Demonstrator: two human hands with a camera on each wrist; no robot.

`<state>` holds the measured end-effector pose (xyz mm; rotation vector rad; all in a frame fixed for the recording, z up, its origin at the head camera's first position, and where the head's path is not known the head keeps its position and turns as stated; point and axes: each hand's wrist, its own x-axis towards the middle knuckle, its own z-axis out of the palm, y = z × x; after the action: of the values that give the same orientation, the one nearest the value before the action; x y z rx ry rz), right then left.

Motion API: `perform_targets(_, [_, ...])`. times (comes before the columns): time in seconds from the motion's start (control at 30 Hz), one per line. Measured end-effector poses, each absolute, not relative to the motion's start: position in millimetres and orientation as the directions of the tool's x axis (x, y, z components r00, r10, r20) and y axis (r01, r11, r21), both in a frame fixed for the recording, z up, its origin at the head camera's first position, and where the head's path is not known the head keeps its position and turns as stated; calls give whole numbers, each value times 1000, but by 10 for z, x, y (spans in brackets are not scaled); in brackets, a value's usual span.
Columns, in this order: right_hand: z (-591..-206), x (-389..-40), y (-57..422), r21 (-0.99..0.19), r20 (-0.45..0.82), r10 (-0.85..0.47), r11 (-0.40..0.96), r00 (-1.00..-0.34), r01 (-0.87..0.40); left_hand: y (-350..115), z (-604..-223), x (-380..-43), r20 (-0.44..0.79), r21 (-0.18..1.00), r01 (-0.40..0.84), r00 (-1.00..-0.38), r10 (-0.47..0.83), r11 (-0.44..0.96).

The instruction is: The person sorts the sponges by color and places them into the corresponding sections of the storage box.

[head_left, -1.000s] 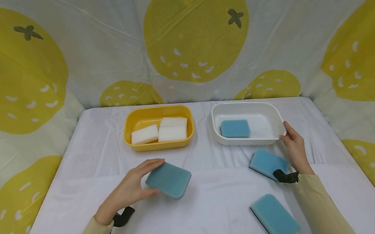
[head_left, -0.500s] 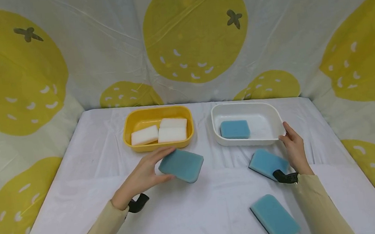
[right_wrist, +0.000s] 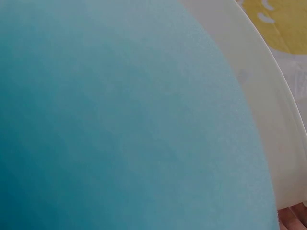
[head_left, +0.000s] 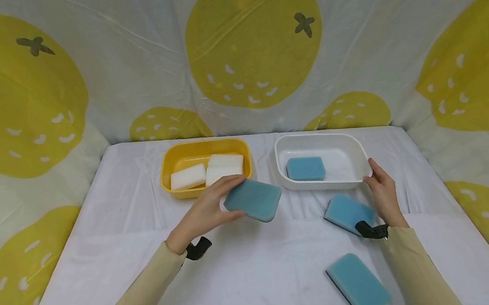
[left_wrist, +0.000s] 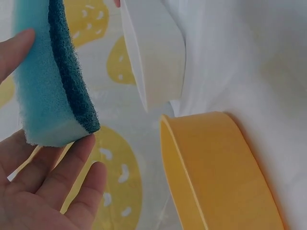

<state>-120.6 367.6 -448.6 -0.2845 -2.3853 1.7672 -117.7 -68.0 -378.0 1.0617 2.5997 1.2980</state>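
My left hand [head_left: 212, 205] pinches a blue sponge [head_left: 255, 199] between thumb and fingers, above the table and in front of the gap between two tubs. In the left wrist view this sponge [left_wrist: 45, 81] shows a dark blue scouring layer on one side. My right hand [head_left: 384, 193] grips the near right corner of a white tub [head_left: 338, 158]. One blue sponge [head_left: 305, 168] lies in that tub, at its left. Beneath my right wrist lies another blue sponge [head_left: 349, 213], which fills most of the right wrist view.
A yellow tub [head_left: 182, 152] with several white sponges [head_left: 188, 177] stands at the back left, partly behind my left hand. One more blue sponge [head_left: 359, 284] lies at the front right of the white-covered table [head_left: 256, 279]. A lemon-print curtain [head_left: 138, 59] hangs behind.
My left hand has carried the blue sponge to the right and farther back, toward the white tub. The right hand has kept its grip on the tub's corner.
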Motion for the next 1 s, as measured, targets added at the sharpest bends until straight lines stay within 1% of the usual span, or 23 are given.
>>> perform_targets(0.27, [-4486,-1212,3687,-954,14,246,294,-969,61,-515,-3774,-1313,294,713,596,-732,614,369])
perform_targets(0.53, [-4482,-1220,3685,-959,4,257,274,-966,69,-358,-3746,-1443,305,724,608,-706,639,326])
perform_targets(0.63, [-4486,-1225,3686,-955,0,256,287,-967,76,-296,-3745,-1488,300,728,606,-702,646,321])
perform_targets(0.87, [-4489,-1228,3681,-966,6,240,252,-971,56,-146,-3774,-1586,304,707,619,-703,643,342])
perform_targets(1.0, [-4481,-1212,3679,-962,9,241,268,-970,58,-65,-3796,-1634,308,708,621,-701,644,337])
